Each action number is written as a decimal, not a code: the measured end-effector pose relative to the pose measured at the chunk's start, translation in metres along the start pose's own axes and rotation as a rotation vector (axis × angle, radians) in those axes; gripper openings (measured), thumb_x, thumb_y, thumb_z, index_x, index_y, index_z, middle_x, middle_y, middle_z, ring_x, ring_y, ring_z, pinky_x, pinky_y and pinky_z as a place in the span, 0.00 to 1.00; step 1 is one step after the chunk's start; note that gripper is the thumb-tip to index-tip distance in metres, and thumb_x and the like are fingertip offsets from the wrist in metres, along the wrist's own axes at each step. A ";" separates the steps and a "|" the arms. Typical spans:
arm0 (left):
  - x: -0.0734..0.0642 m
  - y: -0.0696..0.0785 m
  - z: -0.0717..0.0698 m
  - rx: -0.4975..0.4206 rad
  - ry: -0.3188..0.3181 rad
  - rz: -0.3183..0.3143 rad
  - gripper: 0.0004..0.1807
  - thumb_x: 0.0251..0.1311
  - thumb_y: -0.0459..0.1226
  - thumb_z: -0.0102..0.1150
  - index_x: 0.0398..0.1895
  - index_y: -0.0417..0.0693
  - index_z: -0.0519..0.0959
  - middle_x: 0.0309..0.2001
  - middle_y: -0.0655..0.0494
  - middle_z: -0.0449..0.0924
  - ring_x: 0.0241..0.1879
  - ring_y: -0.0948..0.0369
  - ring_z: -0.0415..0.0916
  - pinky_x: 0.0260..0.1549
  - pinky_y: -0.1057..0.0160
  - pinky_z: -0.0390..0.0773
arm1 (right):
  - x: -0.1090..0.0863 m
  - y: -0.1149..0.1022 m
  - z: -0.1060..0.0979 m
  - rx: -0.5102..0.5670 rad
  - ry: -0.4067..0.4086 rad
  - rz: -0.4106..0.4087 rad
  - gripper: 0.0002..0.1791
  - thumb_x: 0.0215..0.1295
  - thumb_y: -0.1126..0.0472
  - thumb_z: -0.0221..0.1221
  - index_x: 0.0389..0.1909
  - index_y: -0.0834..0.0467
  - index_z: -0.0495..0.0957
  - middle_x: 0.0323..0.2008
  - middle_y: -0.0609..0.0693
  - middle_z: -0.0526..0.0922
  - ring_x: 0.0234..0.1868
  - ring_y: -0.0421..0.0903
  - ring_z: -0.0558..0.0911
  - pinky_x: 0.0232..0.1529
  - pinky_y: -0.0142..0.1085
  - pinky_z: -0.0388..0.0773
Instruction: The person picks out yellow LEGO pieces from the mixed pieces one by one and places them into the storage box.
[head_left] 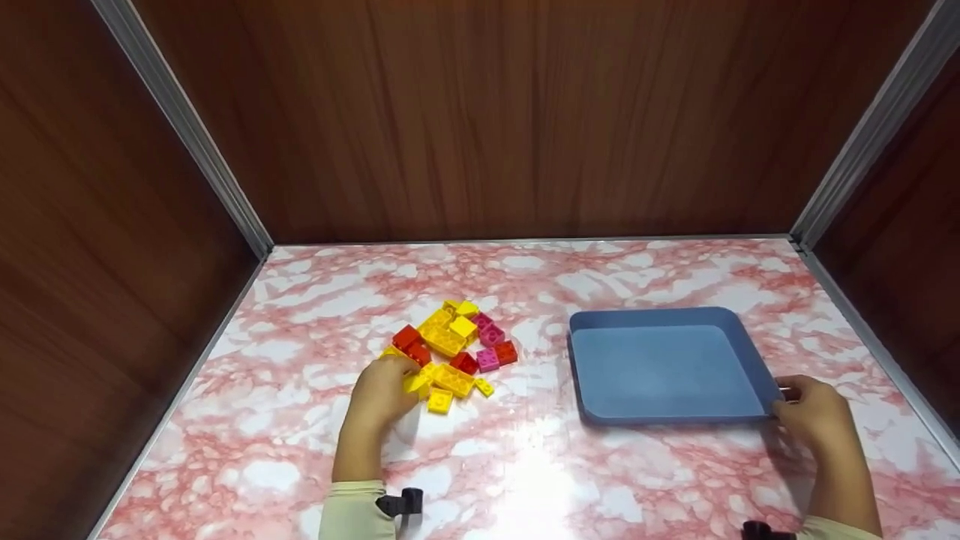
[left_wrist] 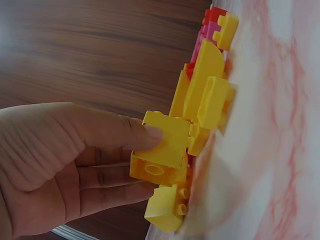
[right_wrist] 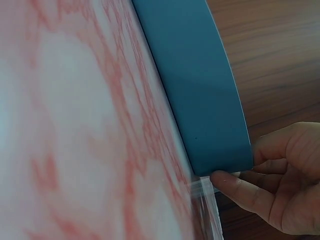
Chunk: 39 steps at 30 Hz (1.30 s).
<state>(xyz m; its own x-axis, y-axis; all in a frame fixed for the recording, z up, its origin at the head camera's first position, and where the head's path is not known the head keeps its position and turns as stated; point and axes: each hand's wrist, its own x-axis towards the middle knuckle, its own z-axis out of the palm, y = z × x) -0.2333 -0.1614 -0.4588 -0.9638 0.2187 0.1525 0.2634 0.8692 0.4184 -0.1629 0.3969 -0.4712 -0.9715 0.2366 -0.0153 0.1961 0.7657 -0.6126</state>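
Observation:
My left hand (head_left: 384, 391) is at the near-left side of a loose pile of toy building blocks. In the left wrist view its thumb lies on the face of a yellow building block (left_wrist: 172, 140), with the fingers behind, pinching it. Another yellow block (left_wrist: 165, 207) sits just below, close to the fingertips. Over on the right, my right hand (head_left: 819, 414) holds the near-right corner of a blue rectangular tray (head_left: 667, 367). The right wrist view has the thumb and fingers at the corner of the tray wall (right_wrist: 200, 100). Nothing lies inside the tray.
Yellow blocks (head_left: 454, 380), red blocks (head_left: 506, 352) and pink blocks (head_left: 487, 360) lie on the red-and-white marbled table (head_left: 525, 285). A brown wood-grain panel (head_left: 525, 120) stands behind, with more panels at both sides and metal edging between them.

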 end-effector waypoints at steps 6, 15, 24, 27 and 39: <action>-0.003 0.016 -0.004 -0.066 0.056 0.036 0.16 0.47 0.33 0.73 0.42 0.41 0.84 0.44 0.47 0.82 0.47 0.49 0.78 0.52 0.49 0.74 | 0.001 -0.001 -0.001 0.002 -0.010 0.002 0.25 0.58 0.68 0.55 0.56 0.78 0.69 0.47 0.76 0.77 0.45 0.68 0.77 0.44 0.56 0.71; -0.007 0.035 0.007 -0.136 0.159 0.174 0.16 0.49 0.35 0.72 0.42 0.41 0.84 0.44 0.50 0.81 0.45 0.53 0.79 0.47 0.54 0.79 | -0.002 0.003 0.002 -0.020 -0.010 -0.007 0.25 0.57 0.68 0.56 0.54 0.78 0.70 0.46 0.75 0.78 0.46 0.69 0.78 0.46 0.58 0.71; -0.002 0.057 0.015 -0.151 0.214 0.308 0.15 0.52 0.38 0.72 0.43 0.43 0.84 0.42 0.53 0.82 0.40 0.57 0.78 0.43 0.58 0.79 | 0.000 0.000 0.000 -0.007 -0.013 -0.013 0.25 0.58 0.68 0.56 0.54 0.78 0.70 0.45 0.75 0.78 0.43 0.66 0.79 0.41 0.50 0.72; 0.001 0.065 0.019 -0.153 0.230 0.348 0.15 0.52 0.39 0.72 0.42 0.44 0.84 0.40 0.54 0.82 0.37 0.58 0.77 0.40 0.60 0.79 | 0.000 -0.001 -0.001 0.005 -0.024 -0.003 0.25 0.58 0.68 0.56 0.55 0.79 0.69 0.46 0.76 0.77 0.44 0.66 0.78 0.42 0.52 0.72; 0.018 0.103 0.034 -0.121 0.181 0.546 0.14 0.53 0.41 0.71 0.42 0.45 0.84 0.39 0.54 0.81 0.40 0.58 0.77 0.45 0.62 0.78 | 0.001 -0.001 -0.003 0.018 -0.048 0.014 0.26 0.59 0.67 0.56 0.56 0.78 0.68 0.48 0.76 0.76 0.46 0.68 0.76 0.46 0.57 0.70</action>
<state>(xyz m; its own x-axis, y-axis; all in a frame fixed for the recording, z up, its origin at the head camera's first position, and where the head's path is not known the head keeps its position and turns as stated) -0.2249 -0.0523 -0.4435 -0.6680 0.5322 0.5202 0.7326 0.5931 0.3339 -0.1637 0.3985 -0.4684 -0.9739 0.2183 -0.0614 0.2080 0.7517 -0.6258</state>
